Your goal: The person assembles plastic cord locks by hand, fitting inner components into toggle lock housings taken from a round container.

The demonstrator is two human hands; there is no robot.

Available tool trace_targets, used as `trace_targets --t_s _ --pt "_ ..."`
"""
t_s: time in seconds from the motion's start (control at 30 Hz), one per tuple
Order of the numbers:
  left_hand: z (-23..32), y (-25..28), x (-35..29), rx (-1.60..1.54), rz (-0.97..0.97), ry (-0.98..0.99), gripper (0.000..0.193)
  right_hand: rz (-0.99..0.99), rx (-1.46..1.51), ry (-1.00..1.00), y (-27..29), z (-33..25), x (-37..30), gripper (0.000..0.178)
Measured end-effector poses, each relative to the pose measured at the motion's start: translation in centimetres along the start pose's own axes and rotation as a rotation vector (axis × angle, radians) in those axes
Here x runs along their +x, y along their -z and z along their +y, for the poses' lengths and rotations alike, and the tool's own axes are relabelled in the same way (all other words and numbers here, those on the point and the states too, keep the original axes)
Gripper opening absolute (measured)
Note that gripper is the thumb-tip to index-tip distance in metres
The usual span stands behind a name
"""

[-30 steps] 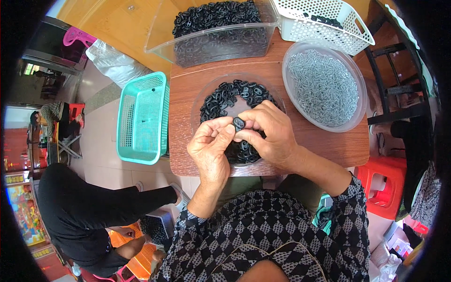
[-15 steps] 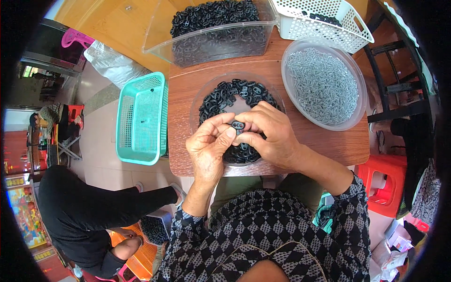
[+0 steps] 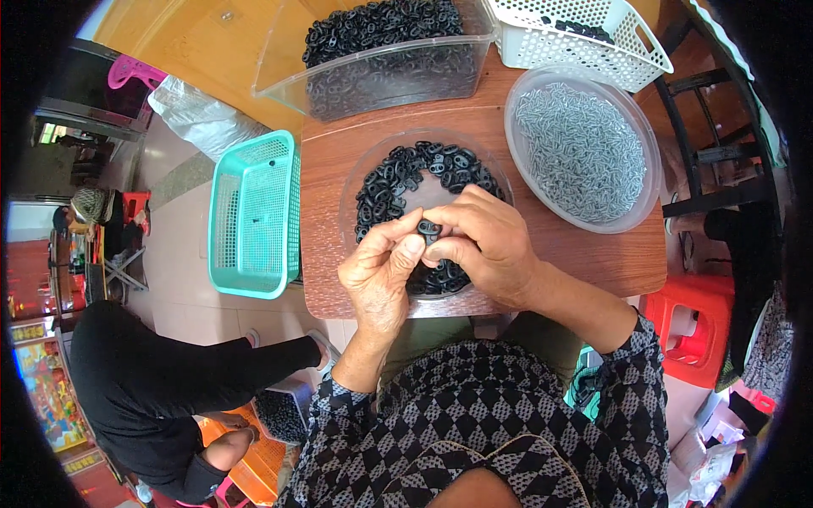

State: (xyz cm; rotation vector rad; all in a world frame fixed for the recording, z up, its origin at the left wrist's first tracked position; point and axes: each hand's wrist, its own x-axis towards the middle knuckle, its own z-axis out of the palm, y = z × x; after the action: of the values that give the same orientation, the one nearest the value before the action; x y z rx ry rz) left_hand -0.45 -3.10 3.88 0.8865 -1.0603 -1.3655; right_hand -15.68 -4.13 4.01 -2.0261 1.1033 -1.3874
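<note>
Both hands meet over a round clear tray [image 3: 349, 182] of small black two-hole plastic pieces [image 3: 385, 199]. One such piece, which looks like a cord lock [image 3: 429, 229], is held between them. My left hand [image 3: 377, 275] pinches its left side with thumb and forefinger. From the other side, my right hand [image 3: 491, 241] grips it, thumb below and fingers curled above. The lower part of the cord lock is partly covered by the fingertips. Whether a spring is inside it cannot be seen.
Right of the tray stands a bowl [image 3: 650, 199] of small silver springs [image 3: 580, 152]. Behind are a clear bin [image 3: 279, 89] of black pieces and a white basket [image 3: 525, 51]. A turquoise basket [image 3: 254, 288] is at left, a red stool [image 3: 720, 296] at right. Another person [image 3: 161, 364] sits at lower left.
The cord lock has tilted between my fingertips, so its two-hole face shows less plainly. My left hand has shifted slightly to the right; both hands keep their pinch.
</note>
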Motion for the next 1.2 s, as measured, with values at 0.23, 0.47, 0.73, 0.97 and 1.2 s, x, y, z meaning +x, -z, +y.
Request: trace_targets --t_s 0.23,0.47,0.73,0.97,1.2 --pt "-0.3 -0.5 -0.8 0.015 0.047 -0.091 0.025 -0.016 -0.010 0.030 -0.1 -0.3 -0.3 0.025" --pt "-0.6 -0.5 -0.8 0.025 0.041 -0.117 0.024 -0.020 -0.033 0.046 0.0 -0.5 -0.2 0.025" --pt "1.7 -0.5 -1.0 0.039 0.039 -0.102 0.025 -0.021 0.026 -0.023 0.7 -2.5 0.6 0.025" --pt "-0.3 -0.1 -0.8 0.027 0.050 -0.043 0.030 -0.029 0.000 -0.022 0.2 -0.8 -0.3 0.023" --pt "-0.3 -0.3 -1.2 0.227 0.075 -0.263 0.028 0.022 0.007 0.135 0.0 -1.3 -0.2 0.022"
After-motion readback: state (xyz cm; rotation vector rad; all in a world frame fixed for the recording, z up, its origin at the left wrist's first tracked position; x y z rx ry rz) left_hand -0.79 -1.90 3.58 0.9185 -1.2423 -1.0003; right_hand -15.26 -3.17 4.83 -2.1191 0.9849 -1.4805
